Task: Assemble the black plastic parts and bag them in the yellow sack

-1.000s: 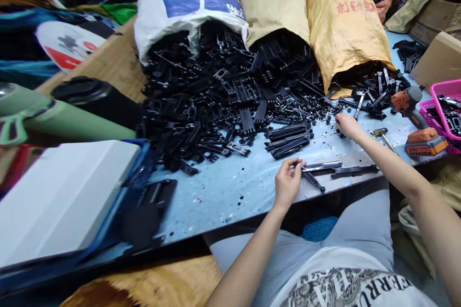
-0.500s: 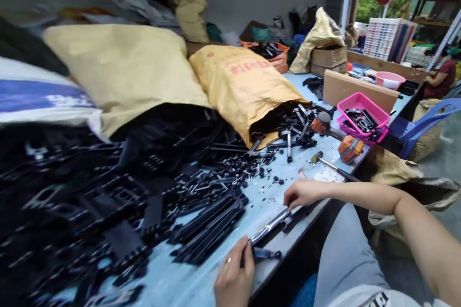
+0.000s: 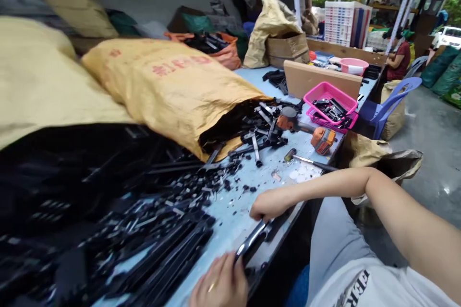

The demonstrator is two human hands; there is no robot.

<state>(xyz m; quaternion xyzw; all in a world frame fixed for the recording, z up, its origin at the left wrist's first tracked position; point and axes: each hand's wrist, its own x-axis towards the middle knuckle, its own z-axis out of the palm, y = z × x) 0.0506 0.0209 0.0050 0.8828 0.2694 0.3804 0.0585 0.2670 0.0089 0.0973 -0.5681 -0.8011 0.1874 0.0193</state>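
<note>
The fingers of my left hand [image 3: 220,282] grip the near end of a shiny bar [image 3: 249,240], close to the front edge of the surface [image 3: 228,223]. My right hand [image 3: 271,203] curls at its far end; blur hides whether it pinches. A weak hold there could let the bar twist loose.

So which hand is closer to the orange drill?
Right. The right hand is nearer, with the hammer between it and the cordless drill; the left hand is farther back, at the near end of the shiny bar.
</note>
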